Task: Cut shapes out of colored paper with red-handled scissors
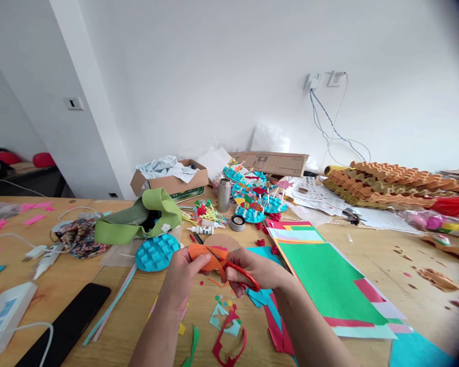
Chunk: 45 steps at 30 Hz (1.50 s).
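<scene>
Orange craft paper (202, 253) is being pinched in the left hand (184, 272) while the right hand (255, 270), at its 3 o'clock, is gripping red-handled scissors (245, 277) against it.

A white wall (199, 76) is being lit softly, and 2 plug sockets (323, 79) are being held above the wooden table (378, 275).

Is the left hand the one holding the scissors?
No, the right hand grips the red-handled scissors, while the left hand holds the orange paper.
</scene>
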Tool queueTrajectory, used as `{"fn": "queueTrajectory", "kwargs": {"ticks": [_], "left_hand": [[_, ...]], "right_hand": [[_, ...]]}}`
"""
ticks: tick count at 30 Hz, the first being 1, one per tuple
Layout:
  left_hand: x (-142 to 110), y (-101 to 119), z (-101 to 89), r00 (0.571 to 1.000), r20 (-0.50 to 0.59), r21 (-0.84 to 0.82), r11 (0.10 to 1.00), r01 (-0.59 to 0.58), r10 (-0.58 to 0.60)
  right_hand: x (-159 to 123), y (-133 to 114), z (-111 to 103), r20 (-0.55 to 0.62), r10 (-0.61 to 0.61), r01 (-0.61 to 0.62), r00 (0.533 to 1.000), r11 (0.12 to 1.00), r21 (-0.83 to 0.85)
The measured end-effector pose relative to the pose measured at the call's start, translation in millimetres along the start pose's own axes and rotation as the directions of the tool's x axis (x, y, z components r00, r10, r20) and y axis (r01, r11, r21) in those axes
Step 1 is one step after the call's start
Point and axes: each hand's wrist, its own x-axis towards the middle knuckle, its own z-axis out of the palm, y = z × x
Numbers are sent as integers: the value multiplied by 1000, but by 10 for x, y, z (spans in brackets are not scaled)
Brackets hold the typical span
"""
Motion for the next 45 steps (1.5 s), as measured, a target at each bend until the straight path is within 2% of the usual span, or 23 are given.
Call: {"fn": "queueTrajectory", "kwargs": {"ticks": [25,28,33,35,37,39,41,43,45], "left_hand": [[-18,34,34,1000,-14,-29,999,16,-17],[-11,55,22,998,-70,-58,998,1,-5],[21,141,-33,963,-271,-222,972,-73,10],[16,181,-41,947,-320,-285,952,-115,19],[-6,213,-26,942,-334,-329,933,-145,29],[-41,236,12,945,-324,-359,920,-159,37],[-84,252,63,956,-292,-382,911,-157,43],[-137,266,116,969,-242,-406,901,-151,53],[-203,284,167,980,-186,-431,890,-149,74]], "right_hand": [[-10,-38,8,-19,13,-14,1000,1000,-7],[-35,-32,-8,-7,16,-16,1000,999,-37],[-65,-56,-62,19,71,-68,997,990,-123],[-56,-110,-86,-14,102,-103,995,983,-153],[-68,-194,-97,-109,126,-145,986,971,-188],[-141,-293,-71,-269,110,-167,957,966,-198],[-286,-368,23,-432,68,-155,899,973,-169],[-474,-368,207,-575,47,-138,816,984,-116],[-651,-257,476,-701,69,-150,710,987,-56]]}}
